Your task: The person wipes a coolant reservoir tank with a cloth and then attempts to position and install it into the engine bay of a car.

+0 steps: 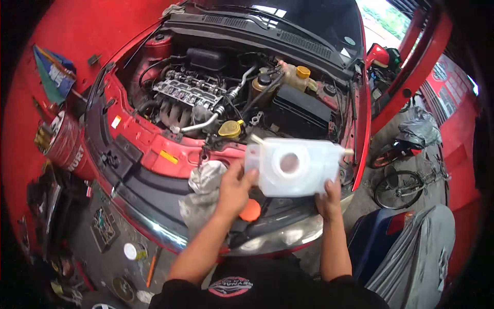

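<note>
A translucent white coolant reservoir [316, 172] is held up over the front of a red car, its round filler neck uncapped and facing me. My left hand [235, 186] is closed on its left side, the thumb lying on the near face. My right hand [329, 200] grips the lower right corner. Small pipe stubs stick out at the upper left and right of the reservoir. Beneath it, an orange cap [250, 210] lies by the front edge of the car. Next to my left forearm is a crumpled grey cloth [198, 208].
Ahead is the open engine bay, with an exposed cylinder head [190, 92], a black battery box [301, 109] and a yellowed reservoir [294, 77] with a yellow cap. A red lift post [411, 77] and a bicycle [399, 188] stand right. A drum [67, 144] stands left.
</note>
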Action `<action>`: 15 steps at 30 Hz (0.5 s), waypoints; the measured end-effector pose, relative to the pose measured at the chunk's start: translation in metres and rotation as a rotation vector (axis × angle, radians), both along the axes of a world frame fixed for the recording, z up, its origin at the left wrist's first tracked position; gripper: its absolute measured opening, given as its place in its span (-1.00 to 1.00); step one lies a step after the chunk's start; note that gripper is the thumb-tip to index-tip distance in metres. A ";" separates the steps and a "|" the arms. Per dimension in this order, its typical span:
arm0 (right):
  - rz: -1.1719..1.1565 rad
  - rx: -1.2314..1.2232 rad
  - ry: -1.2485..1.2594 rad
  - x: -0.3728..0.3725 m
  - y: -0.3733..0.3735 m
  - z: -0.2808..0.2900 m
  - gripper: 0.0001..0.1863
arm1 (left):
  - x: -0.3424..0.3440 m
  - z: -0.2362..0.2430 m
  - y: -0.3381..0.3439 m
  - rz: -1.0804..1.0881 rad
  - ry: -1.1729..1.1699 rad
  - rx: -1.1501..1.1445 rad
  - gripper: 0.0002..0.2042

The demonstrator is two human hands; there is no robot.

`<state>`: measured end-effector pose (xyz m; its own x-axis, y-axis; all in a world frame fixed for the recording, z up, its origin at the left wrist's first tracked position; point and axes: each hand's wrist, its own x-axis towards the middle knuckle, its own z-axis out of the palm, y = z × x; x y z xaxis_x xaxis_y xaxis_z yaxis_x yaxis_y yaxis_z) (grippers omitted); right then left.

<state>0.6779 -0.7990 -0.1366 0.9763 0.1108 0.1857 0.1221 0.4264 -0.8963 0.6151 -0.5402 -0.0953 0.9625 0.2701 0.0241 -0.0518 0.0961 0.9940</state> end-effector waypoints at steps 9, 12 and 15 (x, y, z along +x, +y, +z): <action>-0.062 0.154 0.060 -0.076 -0.048 0.010 0.03 | -0.062 0.024 -0.024 -0.452 -0.444 0.297 -0.44; 0.004 0.101 -0.082 -0.069 -0.032 0.023 0.02 | -0.061 0.031 -0.035 -0.481 -0.534 0.345 -0.31; -0.008 0.123 -0.150 -0.059 -0.029 0.027 0.01 | -0.052 0.028 -0.045 -0.359 -0.563 0.416 -0.20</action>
<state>0.6194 -0.8279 -0.1100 0.9376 0.0704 0.3406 0.2542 0.5298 -0.8091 0.5632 -0.5855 -0.0672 0.8020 -0.1933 0.5652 -0.5948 -0.1715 0.7853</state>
